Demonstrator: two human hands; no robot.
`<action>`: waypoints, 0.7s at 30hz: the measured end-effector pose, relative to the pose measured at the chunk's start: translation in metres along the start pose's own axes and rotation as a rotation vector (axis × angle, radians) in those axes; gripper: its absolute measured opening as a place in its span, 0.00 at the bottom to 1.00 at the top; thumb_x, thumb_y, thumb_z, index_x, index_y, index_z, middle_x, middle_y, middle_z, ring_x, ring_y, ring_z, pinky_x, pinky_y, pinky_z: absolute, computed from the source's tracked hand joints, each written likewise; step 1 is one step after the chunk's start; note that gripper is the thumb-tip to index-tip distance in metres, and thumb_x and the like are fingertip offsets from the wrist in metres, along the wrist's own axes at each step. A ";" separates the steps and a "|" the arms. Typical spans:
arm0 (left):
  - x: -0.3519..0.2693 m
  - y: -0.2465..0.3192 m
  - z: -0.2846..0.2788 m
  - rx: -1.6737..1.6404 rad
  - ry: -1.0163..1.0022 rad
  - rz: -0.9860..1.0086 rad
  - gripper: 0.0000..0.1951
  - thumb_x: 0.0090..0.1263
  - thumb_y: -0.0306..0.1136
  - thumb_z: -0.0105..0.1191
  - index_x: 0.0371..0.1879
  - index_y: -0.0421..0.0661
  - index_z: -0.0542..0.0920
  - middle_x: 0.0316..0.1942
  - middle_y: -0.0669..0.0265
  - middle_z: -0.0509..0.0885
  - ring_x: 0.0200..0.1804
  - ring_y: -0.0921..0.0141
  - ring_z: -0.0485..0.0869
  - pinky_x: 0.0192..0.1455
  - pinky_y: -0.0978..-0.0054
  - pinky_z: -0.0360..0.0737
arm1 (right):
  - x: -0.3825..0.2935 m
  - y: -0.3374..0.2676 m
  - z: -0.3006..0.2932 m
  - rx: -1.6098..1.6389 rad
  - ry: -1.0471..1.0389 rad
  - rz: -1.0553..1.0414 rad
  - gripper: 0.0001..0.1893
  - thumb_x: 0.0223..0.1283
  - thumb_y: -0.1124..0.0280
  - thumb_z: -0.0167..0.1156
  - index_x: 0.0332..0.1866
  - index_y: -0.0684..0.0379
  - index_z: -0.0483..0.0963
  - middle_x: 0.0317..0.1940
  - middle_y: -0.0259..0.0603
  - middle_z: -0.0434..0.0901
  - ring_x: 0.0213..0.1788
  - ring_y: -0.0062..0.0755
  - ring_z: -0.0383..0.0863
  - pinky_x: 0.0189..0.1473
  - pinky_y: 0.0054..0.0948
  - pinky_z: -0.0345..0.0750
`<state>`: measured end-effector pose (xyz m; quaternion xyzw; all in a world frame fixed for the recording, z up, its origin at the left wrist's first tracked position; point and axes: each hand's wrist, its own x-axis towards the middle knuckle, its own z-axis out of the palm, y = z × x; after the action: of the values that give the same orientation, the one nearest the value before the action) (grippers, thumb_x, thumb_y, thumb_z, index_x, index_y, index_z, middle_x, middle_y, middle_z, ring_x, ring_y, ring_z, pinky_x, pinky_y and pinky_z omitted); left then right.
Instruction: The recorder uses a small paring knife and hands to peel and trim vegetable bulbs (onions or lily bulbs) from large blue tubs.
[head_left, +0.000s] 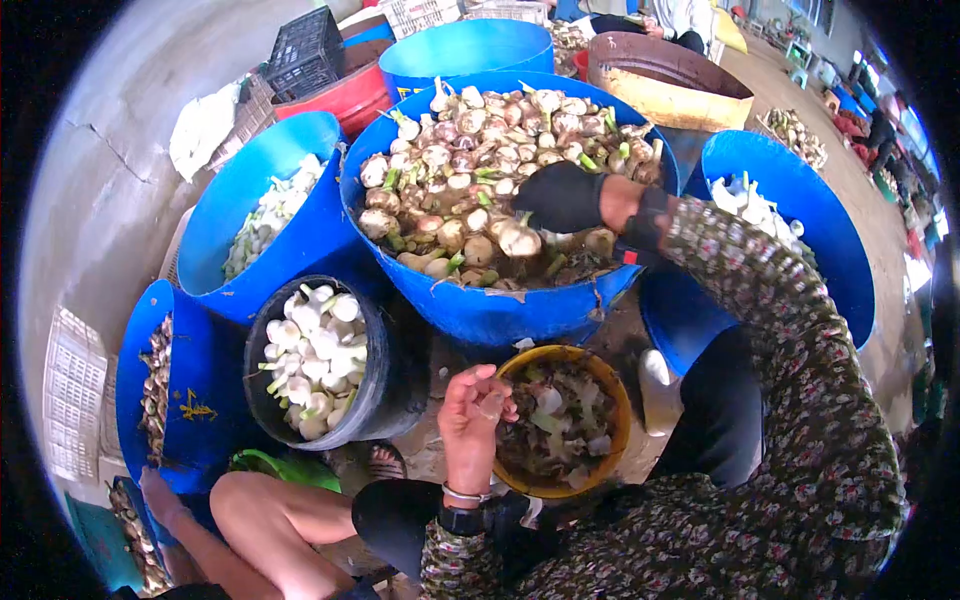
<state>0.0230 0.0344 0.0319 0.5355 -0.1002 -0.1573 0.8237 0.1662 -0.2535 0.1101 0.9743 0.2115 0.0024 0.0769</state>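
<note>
My right hand (559, 198), in a black glove, reaches into a large blue tub (480, 311) heaped with unpeeled garlic bulbs (465, 150). A pale bulb with a green stem (519, 238) lies just in front of the glove. The glove hides whether its fingers hold anything. My left hand (469, 420) is bare and raised at the left rim of a yellow bucket (624, 420). Its fingers are curled, with a small pale patch at the fingertips that I cannot make out. Inside the bucket lie wet garlic skins and scraps (551, 427).
A black bucket (379, 375) of white peeled garlic stands left. Blue bins (300, 247) (832, 247) with peeled garlic flank the tub. Another person's bare leg (277, 502) and arm (176, 517) are at lower left, beside a blue bin (199, 390). Crates (304, 52) stand behind.
</note>
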 end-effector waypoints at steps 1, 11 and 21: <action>-0.001 0.000 0.001 0.021 -0.006 -0.009 0.11 0.67 0.30 0.52 0.47 0.44 0.72 0.32 0.65 0.78 0.31 0.73 0.78 0.32 0.75 0.79 | -0.010 -0.005 -0.011 -0.004 -0.002 -0.003 0.16 0.47 0.64 0.60 0.43 0.54 0.78 0.36 0.46 0.81 0.40 0.49 0.80 0.41 0.43 0.76; -0.002 0.004 0.038 -0.097 -0.179 0.130 0.35 0.61 0.38 0.59 0.64 0.43 0.54 0.46 0.60 0.75 0.39 0.66 0.80 0.34 0.70 0.82 | -0.100 -0.107 -0.061 0.618 0.279 -0.267 0.16 0.49 0.63 0.62 0.43 0.58 0.77 0.37 0.51 0.80 0.39 0.50 0.80 0.44 0.39 0.76; -0.044 -0.022 0.047 0.027 -0.021 0.226 0.36 0.56 0.22 0.61 0.63 0.43 0.57 0.51 0.62 0.71 0.44 0.71 0.76 0.40 0.71 0.81 | -0.166 -0.160 0.040 0.878 0.580 -0.159 0.18 0.63 0.71 0.52 0.58 0.61 0.67 0.46 0.40 0.79 0.43 0.28 0.77 0.48 0.27 0.75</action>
<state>-0.0368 0.0025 0.0307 0.5300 -0.1705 -0.0674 0.8279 -0.0492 -0.1841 0.0509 0.8551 0.2786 0.1771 -0.3998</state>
